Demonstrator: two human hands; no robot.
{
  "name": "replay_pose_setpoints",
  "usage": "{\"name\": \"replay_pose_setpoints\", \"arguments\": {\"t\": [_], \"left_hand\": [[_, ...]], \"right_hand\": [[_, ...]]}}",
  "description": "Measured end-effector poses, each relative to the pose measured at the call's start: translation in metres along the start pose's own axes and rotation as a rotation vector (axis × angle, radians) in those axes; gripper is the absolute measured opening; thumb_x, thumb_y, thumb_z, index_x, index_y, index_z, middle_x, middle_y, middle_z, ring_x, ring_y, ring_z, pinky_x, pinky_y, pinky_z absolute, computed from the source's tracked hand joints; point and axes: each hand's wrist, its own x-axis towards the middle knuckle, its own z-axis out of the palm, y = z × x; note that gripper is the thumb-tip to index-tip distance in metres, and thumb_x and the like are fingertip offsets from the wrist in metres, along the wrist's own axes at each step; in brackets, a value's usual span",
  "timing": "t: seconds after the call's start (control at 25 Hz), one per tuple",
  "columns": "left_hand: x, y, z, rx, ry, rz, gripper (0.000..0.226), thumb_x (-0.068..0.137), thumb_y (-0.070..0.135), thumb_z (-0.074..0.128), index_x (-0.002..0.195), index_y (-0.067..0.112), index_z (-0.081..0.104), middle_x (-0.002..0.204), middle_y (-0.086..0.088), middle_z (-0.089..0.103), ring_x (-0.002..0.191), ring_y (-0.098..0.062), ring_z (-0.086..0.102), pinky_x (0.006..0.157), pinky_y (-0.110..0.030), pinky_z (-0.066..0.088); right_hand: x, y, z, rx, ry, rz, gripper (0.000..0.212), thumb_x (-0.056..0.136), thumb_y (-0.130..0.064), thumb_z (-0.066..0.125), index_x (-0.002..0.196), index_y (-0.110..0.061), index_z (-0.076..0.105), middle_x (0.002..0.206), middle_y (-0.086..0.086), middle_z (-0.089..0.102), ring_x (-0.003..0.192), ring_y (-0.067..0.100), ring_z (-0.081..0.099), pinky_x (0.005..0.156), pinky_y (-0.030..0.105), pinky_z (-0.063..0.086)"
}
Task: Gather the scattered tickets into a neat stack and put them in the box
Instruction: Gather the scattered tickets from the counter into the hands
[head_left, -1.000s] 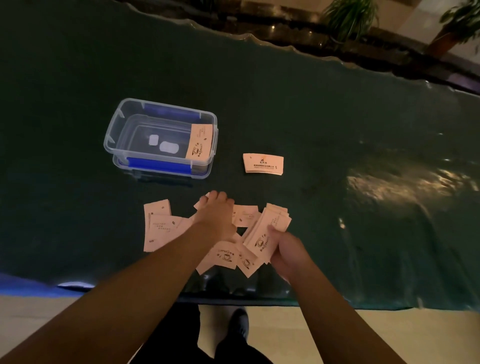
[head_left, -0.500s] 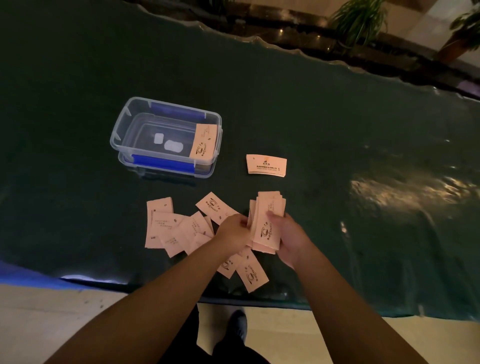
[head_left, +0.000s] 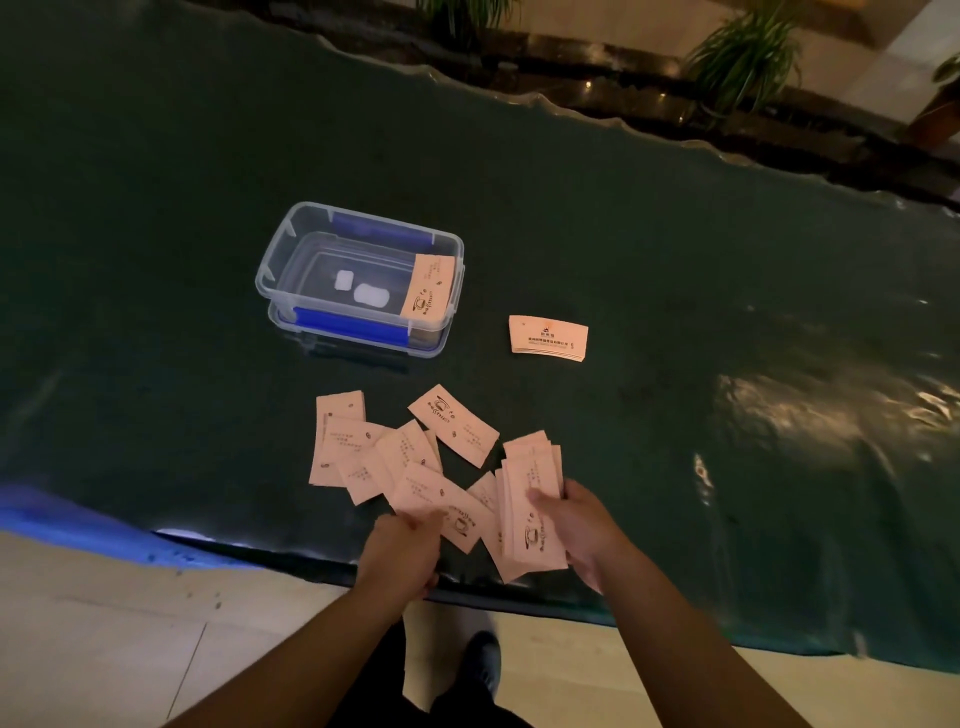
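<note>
Pale paper tickets (head_left: 400, 457) fanned flat, right hand (head_left: 582, 525) grip holding rectangular stack (head_left: 532, 499), left hand (head_left: 402, 551) pinching one.

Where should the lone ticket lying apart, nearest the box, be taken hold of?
The lone ticket lies flat, clear of the overlapping pile. Probably pinch its near-right short end from the person's side: that end is free, and sliding it lifts an edge off the cloth.

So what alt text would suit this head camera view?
A right hand holds a stack of tickets while the left hand pinches another from loose tickets on a dark table, near a clear box.
</note>
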Motion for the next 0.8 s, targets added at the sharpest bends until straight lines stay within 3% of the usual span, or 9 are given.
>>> {"name": "replay_pose_setpoints", "arguments": {"t": [0.2,0.36,0.52,0.72,0.8], "left_hand": [[-0.005,-0.009,0.019,0.054,0.050,0.118,0.034,0.098,0.041,0.063,0.079,0.015,0.072,0.061,-0.002,0.074,0.050,-0.015,0.071,0.061,-0.037,0.065],[-0.007,-0.001,0.028,0.093,0.045,0.166,0.024,0.099,0.029,0.062,0.079,0.020,0.072,0.063,0.000,0.074,0.045,-0.011,0.069,0.060,-0.036,0.064],[-0.008,0.020,0.037,0.141,0.018,0.202,0.025,0.100,0.021,0.054,0.079,0.015,0.067,0.068,-0.004,0.073,0.054,-0.018,0.069,0.054,-0.033,0.056],[-0.008,0.019,0.038,0.142,-0.147,0.118,0.025,0.097,0.018,0.058,0.074,0.010,0.063,0.066,-0.006,0.067,0.053,-0.021,0.064,0.056,-0.032,0.050],[-0.011,0.015,0.039,0.263,-0.154,0.151,0.024,0.098,0.020,0.057,0.076,0.013,0.064,0.073,-0.005,0.069,0.059,-0.019,0.066,0.058,-0.033,0.052]], "right_hand": [[-0.006,0.009,0.006,-0.029,0.073,-0.013,0.032,0.105,-0.028,0.066,0.136,-0.027,0.061,0.119,0.004,0.076,0.098,0.025,0.076,0.075,0.043,0.064],[-0.004,0.009,0.003,-0.067,0.076,-0.070,0.033,0.105,-0.028,0.066,0.137,-0.026,0.060,0.121,0.002,0.075,0.099,0.023,0.076,0.076,0.042,0.064],[-0.001,0.005,-0.001,-0.059,0.037,-0.107,0.035,0.104,-0.025,0.067,0.138,-0.025,0.059,0.118,-0.002,0.074,0.100,0.022,0.075,0.070,0.039,0.062],[0.005,0.001,-0.008,0.173,0.016,-0.001,0.026,0.105,-0.021,0.066,0.130,-0.026,0.065,0.117,0.007,0.080,0.099,0.029,0.080,0.075,0.050,0.067],[0.006,0.004,-0.010,0.190,-0.013,0.013,0.026,0.105,-0.022,0.065,0.131,-0.023,0.067,0.118,0.009,0.081,0.101,0.030,0.080,0.076,0.050,0.067]]}}
